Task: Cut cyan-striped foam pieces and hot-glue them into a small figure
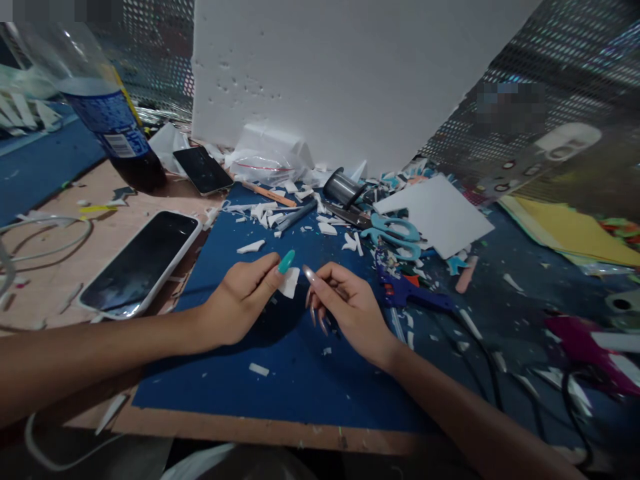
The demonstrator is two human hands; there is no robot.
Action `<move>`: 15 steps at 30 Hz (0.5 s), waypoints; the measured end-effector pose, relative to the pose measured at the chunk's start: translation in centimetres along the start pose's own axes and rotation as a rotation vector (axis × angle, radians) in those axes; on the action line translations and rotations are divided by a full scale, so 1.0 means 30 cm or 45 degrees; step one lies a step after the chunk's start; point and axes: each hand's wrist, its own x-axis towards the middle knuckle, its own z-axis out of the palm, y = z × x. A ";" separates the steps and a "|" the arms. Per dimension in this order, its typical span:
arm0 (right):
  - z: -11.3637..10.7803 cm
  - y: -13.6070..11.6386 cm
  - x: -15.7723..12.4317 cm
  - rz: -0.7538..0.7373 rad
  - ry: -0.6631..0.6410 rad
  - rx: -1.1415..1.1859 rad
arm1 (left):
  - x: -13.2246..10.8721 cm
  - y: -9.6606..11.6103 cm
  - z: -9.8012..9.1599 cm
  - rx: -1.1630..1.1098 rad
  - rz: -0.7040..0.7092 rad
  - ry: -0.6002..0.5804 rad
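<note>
My left hand [253, 293] pinches a small white piece [289, 283], foam or card, between thumb and fingers. Just right of it is my right hand [350, 307], its fingers curled and the thumb pressed toward the index finger; whether anything sits in that pinch is hidden. Both hands hover over the blue work surface [225, 380]. A loose white scrap [259, 369] lies below them on the blue. Beyond the hands are scissors with light-blue handles [395, 233], and beside my right wrist is a blue glue gun [415, 293].
At left lie a phone [143, 263] and a dark cola bottle [115, 127]. A white board [320, 73] stands behind, with a spool [343, 187], an orange craft knife [270, 194] and white scraps before it. At right are yellow sheets [575, 233] and a magenta glue gun [585, 343] with cords.
</note>
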 end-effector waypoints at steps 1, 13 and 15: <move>0.000 0.001 0.000 -0.001 0.004 -0.001 | 0.000 0.000 0.000 0.006 0.003 0.003; 0.004 0.004 0.000 -0.003 0.003 0.022 | -0.004 0.005 0.002 -0.009 -0.014 0.017; 0.003 0.005 -0.001 0.001 -0.001 0.029 | -0.004 0.000 0.003 -0.016 -0.026 0.016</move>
